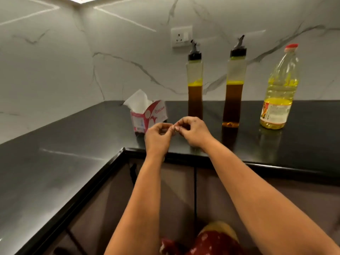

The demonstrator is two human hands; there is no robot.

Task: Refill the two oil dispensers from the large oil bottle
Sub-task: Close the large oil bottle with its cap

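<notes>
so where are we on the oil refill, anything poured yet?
Nothing looks done: both dispensers, left and right, are capped and roughly half full, and the large oil bottle still has its red cap. In hand: nothing, left hand and right hand meet with curled fingers. Left: uncapping, both pours.

A: What does the right hand [195,132] cover?
B: The foot of the left dispenser [195,83]; its base on the table [55,172] is unseen.
A: Do the hands hold anything?
B: Their curled fingertips meet; anything pinched between them is too small to tell.
A: And the tissue box [149,116]?
B: Its lower corner lies behind the left hand [158,137]; its print is blurred. The oil bottle [279,92] label is also unreadable.
</notes>
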